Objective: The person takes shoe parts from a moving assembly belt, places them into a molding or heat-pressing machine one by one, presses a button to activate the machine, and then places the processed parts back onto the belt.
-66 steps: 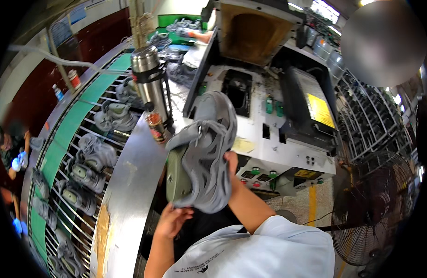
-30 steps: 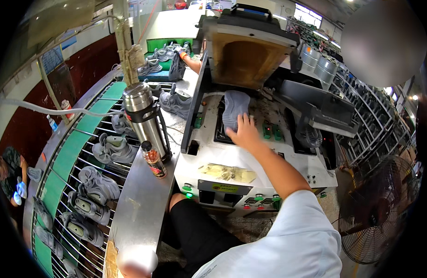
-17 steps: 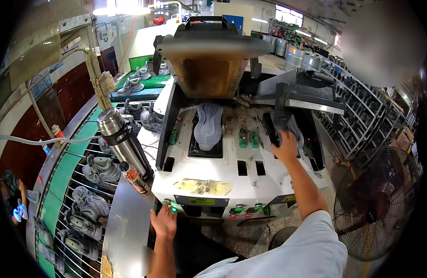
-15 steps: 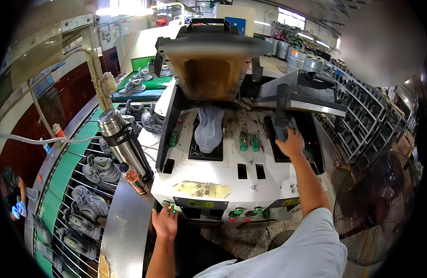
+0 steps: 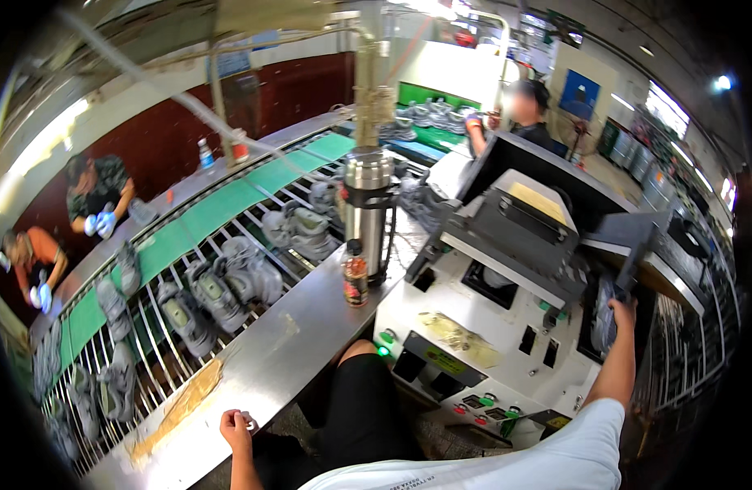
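Note:
My right hand [image 5: 623, 314] is at the right station of a white press machine [image 5: 547, 371], its fingers closed round the edge of a grey shoe [image 5: 604, 320]. That shoe lies sole up under a raised dark lid [image 5: 645, 257]. My left hand [image 5: 239, 430] hangs beside the edge of a steel tabletop [image 5: 298, 363], fingers curled; what they hold, if anything, I cannot make out. At the left station a heavy black lid [image 5: 511, 233] is down over another sole [image 5: 494, 276], only part of which shows. A green button [image 5: 387, 336] sits on the machine's front left corner.
A steel flask [image 5: 368, 212] and a small bottle [image 5: 355, 273] stand on the tabletop's right end. Left of it runs a roller conveyor [image 5: 160, 306] with several grey shoes. Two people [image 5: 98, 192] are at the far left; another person [image 5: 533, 118] is behind the machine.
The view has swung left. The left lid has come down over its shoe. My left hand has left the machine's front button and curled; my right hand stays at the right-station shoe.

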Action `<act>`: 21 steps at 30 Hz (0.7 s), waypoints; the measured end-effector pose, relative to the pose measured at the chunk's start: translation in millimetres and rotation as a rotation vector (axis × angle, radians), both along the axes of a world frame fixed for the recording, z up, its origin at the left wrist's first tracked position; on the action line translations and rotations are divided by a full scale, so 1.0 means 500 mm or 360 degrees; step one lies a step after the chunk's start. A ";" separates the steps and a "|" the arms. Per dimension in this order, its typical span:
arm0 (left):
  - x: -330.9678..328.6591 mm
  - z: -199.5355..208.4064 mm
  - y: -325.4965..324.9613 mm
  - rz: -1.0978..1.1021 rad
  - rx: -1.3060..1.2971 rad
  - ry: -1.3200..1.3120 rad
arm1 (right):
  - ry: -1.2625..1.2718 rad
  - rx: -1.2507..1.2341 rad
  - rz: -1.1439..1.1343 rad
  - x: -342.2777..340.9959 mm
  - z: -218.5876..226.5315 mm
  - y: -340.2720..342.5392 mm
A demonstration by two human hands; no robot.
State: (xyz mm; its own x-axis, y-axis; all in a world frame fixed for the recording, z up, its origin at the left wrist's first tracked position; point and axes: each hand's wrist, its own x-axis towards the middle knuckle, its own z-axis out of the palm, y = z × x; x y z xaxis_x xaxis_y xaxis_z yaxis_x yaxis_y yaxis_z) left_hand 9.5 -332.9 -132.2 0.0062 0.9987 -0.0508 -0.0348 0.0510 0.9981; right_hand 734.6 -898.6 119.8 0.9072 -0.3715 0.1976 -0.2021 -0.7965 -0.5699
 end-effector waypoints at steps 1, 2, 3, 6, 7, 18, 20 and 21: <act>-0.016 -0.011 -0.008 0.0008 -0.0009 0.0008 | -0.0037 -0.0016 -0.0024 -0.009 -0.006 0.000; -0.018 -0.023 -0.002 -0.0013 -0.0029 0.0012 | -0.0157 -0.0018 -0.0042 -0.006 -0.021 -0.040; -0.010 -0.028 0.006 -0.0038 -0.0047 0.0005 | -0.0288 -0.0018 -0.0062 0.001 -0.031 -0.076; 0.033 -0.005 0.004 0.0057 0.0061 0.0201 | -0.0427 0.0061 -0.0309 -0.045 -0.049 -0.046; 0.042 -0.012 0.007 0.0134 0.0058 0.0356 | -0.0544 0.0103 -0.0297 -0.073 -0.054 -0.051; 0.225 0.081 -0.124 -0.1066 -0.0097 0.0208 | -0.1083 0.1479 0.0045 -0.410 -0.136 -0.061; 0.268 0.111 -0.196 -0.1409 0.0008 0.0043 | -0.0895 0.1881 0.0718 -0.437 -0.172 -0.061; 0.279 0.177 -0.218 -0.1601 0.0323 0.0083 | -0.0713 0.2293 0.0573 -0.466 -0.179 0.028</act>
State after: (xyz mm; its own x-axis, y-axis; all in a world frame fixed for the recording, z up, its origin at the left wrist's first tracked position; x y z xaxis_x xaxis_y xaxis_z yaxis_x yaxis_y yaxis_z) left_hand 149.1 -441.7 -43.7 0.8478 0.5219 0.0941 -0.0254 -0.1373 0.9902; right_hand 501.4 -884.7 30.5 0.9536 -0.2623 0.1475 0.2637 0.4923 -0.8295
